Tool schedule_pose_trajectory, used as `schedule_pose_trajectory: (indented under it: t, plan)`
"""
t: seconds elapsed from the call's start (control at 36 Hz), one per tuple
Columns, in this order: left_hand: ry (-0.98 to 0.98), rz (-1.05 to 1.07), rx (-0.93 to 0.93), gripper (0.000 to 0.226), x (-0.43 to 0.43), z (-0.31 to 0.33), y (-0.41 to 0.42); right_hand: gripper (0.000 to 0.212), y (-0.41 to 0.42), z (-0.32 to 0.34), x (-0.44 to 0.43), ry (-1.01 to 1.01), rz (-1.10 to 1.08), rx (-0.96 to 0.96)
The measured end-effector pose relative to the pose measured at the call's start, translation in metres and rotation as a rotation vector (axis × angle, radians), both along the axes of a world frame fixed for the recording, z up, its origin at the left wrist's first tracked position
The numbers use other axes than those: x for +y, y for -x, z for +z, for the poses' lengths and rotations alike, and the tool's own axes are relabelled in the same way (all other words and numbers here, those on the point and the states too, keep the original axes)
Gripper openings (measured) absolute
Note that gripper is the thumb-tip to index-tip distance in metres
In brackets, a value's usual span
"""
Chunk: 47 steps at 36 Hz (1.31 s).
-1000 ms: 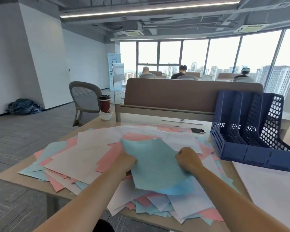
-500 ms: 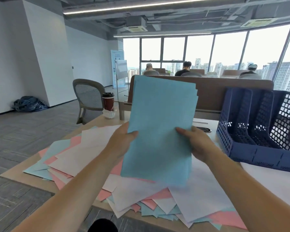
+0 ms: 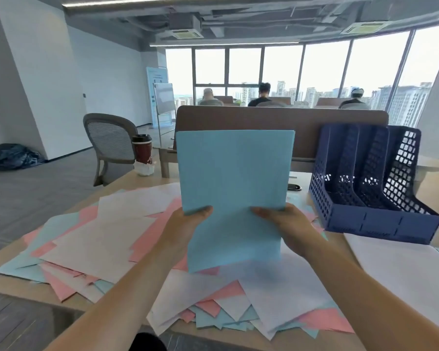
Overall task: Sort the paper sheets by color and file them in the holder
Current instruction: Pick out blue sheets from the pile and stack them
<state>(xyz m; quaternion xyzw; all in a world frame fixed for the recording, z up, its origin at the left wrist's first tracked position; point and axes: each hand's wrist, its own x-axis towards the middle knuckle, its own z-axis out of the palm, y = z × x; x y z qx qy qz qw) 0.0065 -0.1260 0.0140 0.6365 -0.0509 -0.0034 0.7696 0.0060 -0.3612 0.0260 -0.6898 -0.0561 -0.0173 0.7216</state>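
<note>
A stack of blue sheets (image 3: 235, 178) stands upright in front of me, its lower edge just above the pile. My left hand (image 3: 185, 229) grips its left side with the thumb on the front, and my right hand (image 3: 287, 228) grips the right side the same way. Beneath them a loose pile of pink, white and blue sheets (image 3: 107, 239) covers the desk. The dark blue slotted file holder (image 3: 370, 188) stands to the right, its compartments showing no paper.
A white stack of paper (image 3: 401, 269) lies at the right front of the desk. A dark cup (image 3: 142, 149) stands at the far left corner, a grey chair (image 3: 109, 143) behind it. A brown divider (image 3: 276, 117) closes the desk's far edge; people sit beyond.
I lifted the blue stack off the pile, raised it upright, then squared its fanned edges and lowered it toward the pile, my hands sliding nearer its lower half.
</note>
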Motion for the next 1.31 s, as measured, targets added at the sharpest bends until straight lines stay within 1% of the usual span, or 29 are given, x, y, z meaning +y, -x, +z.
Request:
schedule_pose_trajectory:
  t: [0.08,0.14,0.17,0.22,0.31,0.36,0.47,0.53,0.58,0.64,0.67,0.75,0.81,0.89,0.92,1.0,1.03,1.08,1.11,1.17,1.22,1.31]
  plan:
    - [0.009,0.058,-0.002,0.018,-0.003,0.011,-0.007,0.027,-0.008,0.008,0.002,-0.041,-0.024,-0.010]
    - [0.008,0.060,-0.022,0.020,-0.004,0.015,-0.011,0.026,-0.013,0.010,0.001,-0.044,-0.034,-0.016]
    - [0.001,0.055,-0.013,0.021,-0.003,0.013,-0.011,0.029,-0.015,0.008,0.001,-0.032,-0.036,-0.009]
    - [-0.018,0.027,0.040,0.019,-0.001,0.003,-0.010,0.033,-0.016,-0.005,0.001,0.018,-0.032,0.041]
    - [-0.074,0.011,0.099,0.023,0.002,-0.016,-0.007,0.018,-0.011,-0.020,0.003,0.075,-0.034,0.111]
    - [-0.133,0.055,0.072,0.017,0.001,-0.017,-0.007,0.015,-0.004,-0.018,0.002,0.075,-0.061,0.110]
    - [-0.312,0.177,-0.072,0.002,-0.018,0.005,-0.006,0.008,0.008,-0.002,-0.013,0.030,-0.119,0.083]
    - [-0.345,0.171,-0.116,0.010,-0.037,0.017,-0.002,0.008,0.016,0.006,-0.026,0.035,-0.172,0.081]
    - [-0.322,0.139,-0.127,0.006,-0.061,0.025,0.000,0.016,0.027,0.013,-0.046,0.070,-0.267,0.074]
    - [-0.270,0.091,-0.107,0.004,-0.089,0.029,0.006,0.017,0.039,0.020,-0.069,0.086,-0.354,0.057]
    - [-0.250,0.067,-0.086,0.007,-0.103,0.031,0.009,0.015,0.046,0.022,-0.082,0.107,-0.400,0.045]
    - [-0.191,-0.021,-0.022,0.029,-0.146,0.032,0.020,0.008,0.068,0.027,-0.124,0.233,-0.556,-0.021]
    - [-0.180,-0.077,-0.008,0.033,-0.175,0.032,0.027,0.008,0.082,0.030,-0.155,0.300,-0.658,-0.034]
    - [-0.168,-0.176,-0.024,0.016,-0.224,0.035,0.047,0.006,0.104,0.034,-0.200,0.303,-0.735,0.027]
    - [-0.166,-0.211,-0.022,0.014,-0.240,0.035,0.053,0.003,0.112,0.035,-0.215,0.298,-0.752,0.047]
    - [-0.149,-0.327,0.014,0.029,-0.290,0.033,0.069,0.011,0.134,0.033,-0.263,0.260,-0.820,0.105]
    - [-0.147,-0.362,0.032,0.027,-0.307,0.032,0.074,0.012,0.141,0.032,-0.278,0.253,-0.852,0.116]
    - [-0.155,-0.425,0.057,0.010,-0.340,0.031,0.085,0.013,0.156,0.032,-0.307,0.258,-0.925,0.125]
    - [-0.158,-0.456,0.065,0.007,-0.356,0.031,0.090,0.014,0.163,0.032,-0.322,0.270,-0.958,0.129]
    - [-0.175,-0.531,0.069,0.014,-0.388,0.029,0.096,0.017,0.179,0.032,-0.350,0.332,-1.025,0.134]
    - [-0.207,-0.574,0.056,0.017,-0.414,0.030,0.101,0.019,0.195,0.031,-0.378,0.432,-1.081,0.164]
    - [-0.233,-0.557,0.058,0.026,-0.451,0.029,0.100,0.020,0.212,0.025,-0.418,0.525,-1.110,0.256]
